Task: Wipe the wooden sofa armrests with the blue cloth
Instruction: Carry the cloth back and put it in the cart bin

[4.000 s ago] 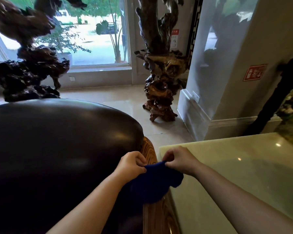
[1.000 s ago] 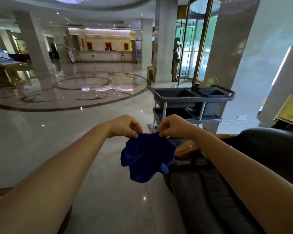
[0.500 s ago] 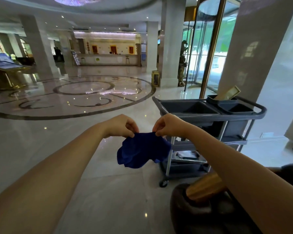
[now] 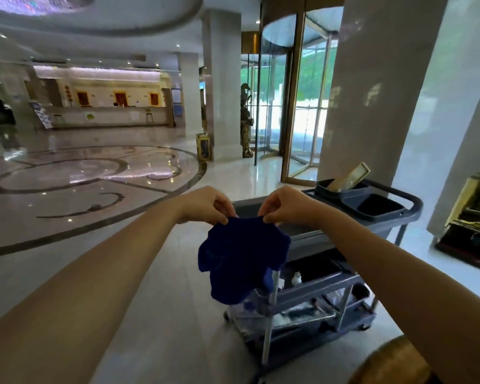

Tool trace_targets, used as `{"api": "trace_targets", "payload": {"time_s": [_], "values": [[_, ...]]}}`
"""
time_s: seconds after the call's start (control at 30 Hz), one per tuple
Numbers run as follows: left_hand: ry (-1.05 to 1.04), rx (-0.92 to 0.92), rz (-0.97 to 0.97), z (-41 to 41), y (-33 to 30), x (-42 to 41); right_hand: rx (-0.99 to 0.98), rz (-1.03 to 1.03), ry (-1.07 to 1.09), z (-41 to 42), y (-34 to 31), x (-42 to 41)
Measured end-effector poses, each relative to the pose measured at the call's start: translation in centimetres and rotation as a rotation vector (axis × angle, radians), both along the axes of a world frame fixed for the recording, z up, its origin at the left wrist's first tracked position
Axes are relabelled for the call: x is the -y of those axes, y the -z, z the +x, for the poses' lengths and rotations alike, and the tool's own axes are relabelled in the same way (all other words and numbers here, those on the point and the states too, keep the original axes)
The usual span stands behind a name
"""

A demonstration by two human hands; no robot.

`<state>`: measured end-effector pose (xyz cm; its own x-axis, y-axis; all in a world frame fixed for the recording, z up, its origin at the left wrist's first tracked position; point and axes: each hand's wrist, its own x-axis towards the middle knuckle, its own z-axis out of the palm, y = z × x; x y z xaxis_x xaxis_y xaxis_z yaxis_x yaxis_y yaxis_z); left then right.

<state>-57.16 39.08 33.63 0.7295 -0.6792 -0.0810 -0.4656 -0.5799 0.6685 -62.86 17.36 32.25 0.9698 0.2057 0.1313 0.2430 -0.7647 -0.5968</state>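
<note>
So the view has swung off the sofa toward the grey cleaning cart point(image 4: 352, 217); only a sliver of wooden armrest point(image 4: 391, 361) shows bottom right now; the blue cloth point(image 4: 241, 261) dangles mid-air in front of the cart, pinched at its top edge by left hand point(image 4: 208, 205) and right hand point(image 4: 287, 206); looks like wiping's paused, maybe done.
</note>
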Motion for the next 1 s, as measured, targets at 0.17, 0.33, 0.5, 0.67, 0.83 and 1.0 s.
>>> {"api": "trace_targets", "payload": {"time_s": [0.17, 0.33, 0.5, 0.67, 0.83, 1.0], "values": [[0.115, 0.065, 0.016, 12.7, -2.4, 5.5, 0.049, -0.028, 0.135, 9.9, -2.6, 4.2], [0.216, 0.074, -0.013, 23.8, -2.1, 12.0, 0.037, -0.041, 0.232, 18.7, -2.5, 10.1], [0.31, 0.056, 0.002, 33.8, -0.1, 19.3, -0.009, -0.035, 0.294, 26.7, -0.5, 16.3], [0.378, 0.01, 0.024, 41.7, 1.3, 26.6, -0.054, -0.023, 0.383, 33.1, 0.3, 22.4], [0.473, -0.027, 0.046, 47.1, 2.9, 32.5, -0.07, -0.012, 0.489, 37.2, 1.9, 26.8], [0.618, -0.072, 0.073, 51.5, 5.9, 37.8, -0.1, 0.043, 0.647, 39.5, 4.8, 29.9]]}}
